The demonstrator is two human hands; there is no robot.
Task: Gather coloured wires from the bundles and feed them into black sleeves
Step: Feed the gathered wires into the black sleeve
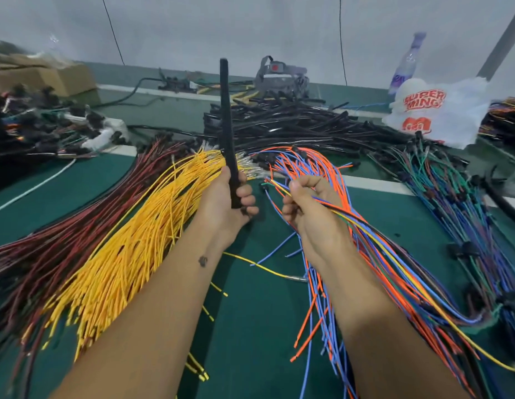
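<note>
My left hand (230, 201) grips a long black sleeve (227, 119) near its lower end and holds it upright over the green mat. My right hand (308, 208) pinches a small gathered set of coloured wires (374, 240), whose tips point left toward the sleeve's lower end while the lengths trail off to the lower right. A fan of yellow wires (129, 249) lies under my left forearm, with dark red wires (49, 249) beside it. Orange and blue wires (314, 165) spread out behind and under my right hand.
A heap of black sleeves (293, 125) lies at the back centre. Finished harnesses (452, 203) lie at the right, connectors and cables (49, 119) at the back left. Also at the back are a cardboard box (49, 76), a white plastic bag (440, 110) and a bottle (406, 64).
</note>
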